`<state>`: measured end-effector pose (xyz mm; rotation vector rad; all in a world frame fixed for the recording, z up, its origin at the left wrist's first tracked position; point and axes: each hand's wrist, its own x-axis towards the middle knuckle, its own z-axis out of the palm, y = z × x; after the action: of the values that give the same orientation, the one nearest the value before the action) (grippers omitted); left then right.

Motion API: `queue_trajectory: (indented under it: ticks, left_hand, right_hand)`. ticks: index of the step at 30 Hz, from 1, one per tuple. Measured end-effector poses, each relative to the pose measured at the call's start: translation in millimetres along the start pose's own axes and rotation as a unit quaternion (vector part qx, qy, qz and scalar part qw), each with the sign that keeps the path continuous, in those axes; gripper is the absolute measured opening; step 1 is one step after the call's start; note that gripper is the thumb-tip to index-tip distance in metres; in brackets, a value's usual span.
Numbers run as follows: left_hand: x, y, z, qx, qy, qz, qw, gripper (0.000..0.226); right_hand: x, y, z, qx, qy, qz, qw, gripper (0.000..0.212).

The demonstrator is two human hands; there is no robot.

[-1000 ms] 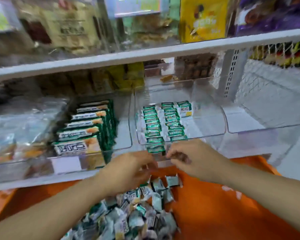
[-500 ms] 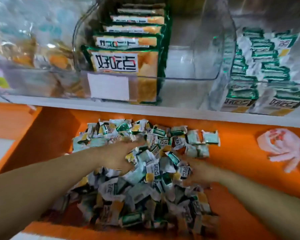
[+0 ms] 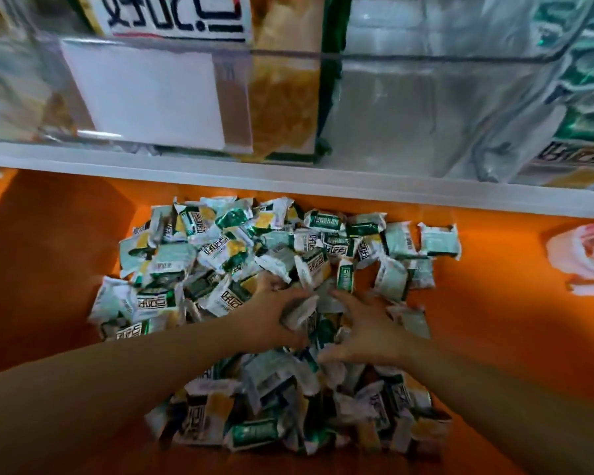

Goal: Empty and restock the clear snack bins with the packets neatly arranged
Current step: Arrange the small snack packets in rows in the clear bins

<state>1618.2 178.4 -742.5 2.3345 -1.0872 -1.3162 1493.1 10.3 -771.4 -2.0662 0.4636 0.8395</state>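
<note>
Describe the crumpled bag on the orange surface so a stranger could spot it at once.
Below the white shelf edge with the clear bins runs an orange surface carrying a heap of small green-and-white packets. Right of that heap, at the picture's edge, lies the crumpled bag: pink and white, alone, touching no packet.

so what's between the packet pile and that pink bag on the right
Nothing. In the head view, the stretch between the packet pile and the pink bag is bare orange surface.
</note>
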Motion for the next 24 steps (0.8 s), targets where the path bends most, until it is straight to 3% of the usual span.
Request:
queue_trajectory:
  ticks: [4, 7, 12, 15, 18, 24]
  left_hand:
    - [-2, 1, 8, -0.039, 0.034, 0.000, 0.999, 0.086]
    - [-2, 6, 11, -0.045, 0.033, 0.011, 0.998, 0.087]
    - [-6, 7, 24, -0.028, 0.057, 0.008, 0.998, 0.072]
    - [-7, 7, 32, -0.027, 0.067, -0.006, 0.997, 0.071]
    - [-7, 9, 35, -0.069, 0.056, -0.018, 0.996, 0.069]
    - [-8, 6, 35, -0.188, 0.047, -0.064, 0.979, 0.065]
  right_hand:
    - [7, 2, -5, 0.072, 0.008, 0.011, 0.997, 0.124]
    - [9, -3, -9, 0.068, -0.017, -0.001, 0.998, 0.118]
    - [7, -3, -12, 0.058, -0.013, -0.014, 0.998, 0.104]
    - [3, -1, -5, 0.073, -0.011, -0.025, 0.997, 0.111]
    - [5, -2, -2, 0.085, -0.010, -0.035, 0.996, 0.116]
    - [-2, 0, 2, 0.144, 0.026, -0.037, 0.989, 0.094]
